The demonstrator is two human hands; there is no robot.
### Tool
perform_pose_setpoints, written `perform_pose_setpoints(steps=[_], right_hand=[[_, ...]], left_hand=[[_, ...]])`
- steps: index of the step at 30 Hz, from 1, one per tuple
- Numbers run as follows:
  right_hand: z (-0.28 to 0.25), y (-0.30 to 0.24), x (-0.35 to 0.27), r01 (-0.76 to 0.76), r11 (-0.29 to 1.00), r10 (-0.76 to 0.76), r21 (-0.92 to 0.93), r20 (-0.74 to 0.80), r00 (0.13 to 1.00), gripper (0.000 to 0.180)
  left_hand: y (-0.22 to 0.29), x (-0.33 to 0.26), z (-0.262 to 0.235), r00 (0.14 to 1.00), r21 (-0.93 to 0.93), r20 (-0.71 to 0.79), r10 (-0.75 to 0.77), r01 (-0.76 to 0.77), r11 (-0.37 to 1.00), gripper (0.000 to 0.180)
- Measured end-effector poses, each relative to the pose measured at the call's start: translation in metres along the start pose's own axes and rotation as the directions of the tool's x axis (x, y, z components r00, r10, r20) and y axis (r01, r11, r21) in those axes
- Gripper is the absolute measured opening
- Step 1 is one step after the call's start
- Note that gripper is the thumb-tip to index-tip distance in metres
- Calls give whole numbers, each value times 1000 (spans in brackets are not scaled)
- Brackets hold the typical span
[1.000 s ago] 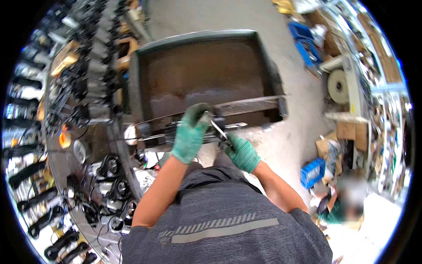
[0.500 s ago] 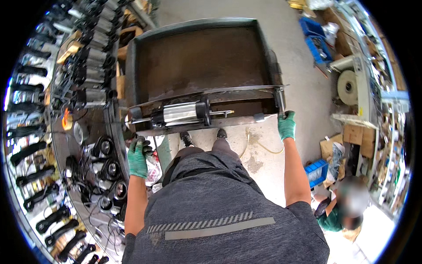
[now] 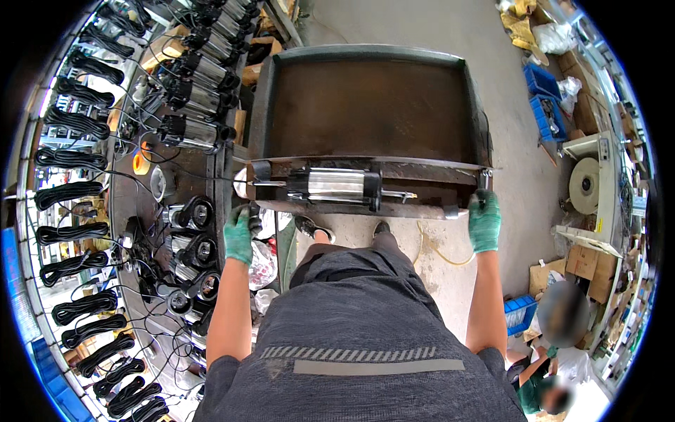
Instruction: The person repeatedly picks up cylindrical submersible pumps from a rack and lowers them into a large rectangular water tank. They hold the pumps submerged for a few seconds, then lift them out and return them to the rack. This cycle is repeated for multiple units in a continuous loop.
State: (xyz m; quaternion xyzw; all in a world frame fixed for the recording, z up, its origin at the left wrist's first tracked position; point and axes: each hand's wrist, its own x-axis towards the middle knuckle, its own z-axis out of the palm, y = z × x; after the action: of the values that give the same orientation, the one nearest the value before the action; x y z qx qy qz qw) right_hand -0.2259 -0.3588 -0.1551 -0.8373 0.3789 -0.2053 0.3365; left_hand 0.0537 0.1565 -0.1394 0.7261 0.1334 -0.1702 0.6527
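Observation:
A motor-like pump unit [image 3: 336, 186] with a bright steel cylinder and black ends lies across the narrow front bay of a metal tank [image 3: 365, 151]. Rods stick out from both of its ends. My right hand [image 3: 484, 224], in a green glove with dark fingertips, is closed around the lower end of a short metal lever [image 3: 485, 178] at the tank's front right corner. By the front left corner, my left hand [image 3: 240, 238] wears a matching glove. Its thumb and fingers are apart and slightly bent, and I see nothing held in it.
On my left a bench [image 3: 195, 163] carries several more motor units and round black parts [image 3: 200, 214]. Beyond it hang coiled black cables [image 3: 75, 195]. A yellowish hose [image 3: 443, 257] lies on the floor. To the right are blue bins [image 3: 519, 314], a white reel [image 3: 583, 185] and a co-worker [image 3: 538, 387].
The view has shifted, so the tank, pump unit and bench appear farther right. Both my hands keep about the same places at the tank's front corners. The co-worker has shifted lower in view.

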Motion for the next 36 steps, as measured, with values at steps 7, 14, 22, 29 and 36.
perform_pose_setpoints(steps=[7, 14, 22, 29, 36], right_hand=[[64, -200, -27, 332, 943, -313, 7, 347, 884, 50], [116, -248, -3, 437, 817, -113, -377, 638, 762, 31], [79, -264, 69, 299, 918, -57, -262, 658, 751, 12], [66, -268, 136, 317, 876, -55, -364, 577, 815, 14], [169, -241, 183, 418, 638, 74, -646, 592, 803, 30]], left_hand=[[35, 105, -3, 820, 739, 167, 547, -472, 482, 32], [68, 162, -24, 882, 812, 409, -233, -468, -348, 37], [118, 150, -94, 709, 709, 705, -14, -703, 58, 23], [149, 127, -48, 549, 599, 773, 319, -797, -79, 20], [78, 176, 69, 528, 580, 769, 360, -813, -45, 22]])
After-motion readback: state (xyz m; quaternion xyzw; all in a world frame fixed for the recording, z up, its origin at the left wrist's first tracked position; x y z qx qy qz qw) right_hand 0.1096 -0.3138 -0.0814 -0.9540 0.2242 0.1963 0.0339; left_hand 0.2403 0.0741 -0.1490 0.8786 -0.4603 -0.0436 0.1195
